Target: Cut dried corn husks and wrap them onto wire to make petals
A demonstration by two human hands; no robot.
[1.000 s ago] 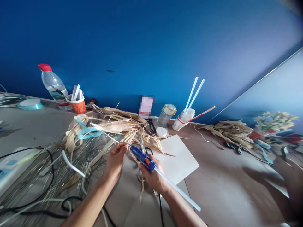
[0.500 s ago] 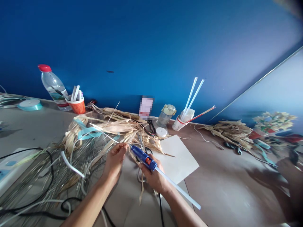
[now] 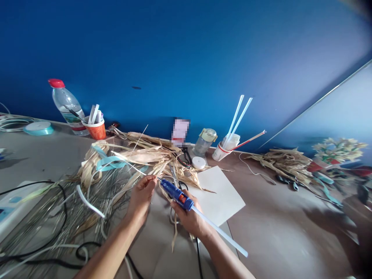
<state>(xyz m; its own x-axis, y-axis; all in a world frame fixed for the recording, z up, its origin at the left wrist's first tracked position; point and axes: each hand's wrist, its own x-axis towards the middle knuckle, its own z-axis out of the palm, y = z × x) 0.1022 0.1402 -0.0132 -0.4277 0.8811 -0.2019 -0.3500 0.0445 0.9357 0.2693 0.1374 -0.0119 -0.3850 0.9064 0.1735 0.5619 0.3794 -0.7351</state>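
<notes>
Dry husks and white paper crowd the worktop. Above it, the right hand grips a glue gun, long axis diagonal, nozzle pointing away-left toward the left hand, pinching a white strand.

And here come 2 bare hands, the left hand showing slim fingers and a smooth, rounded back, the right hand just as plain, with a slender thumb. Fingernail detail is too small to make out! Down we go: the left wrist is bare and narrow, and so is the right wrist. Now 2 bare forearms, left forearm and right forearm, smooth-edged, widening towards the bottom, where the view crops both; any clothing higher up lies out of sight.
</notes>
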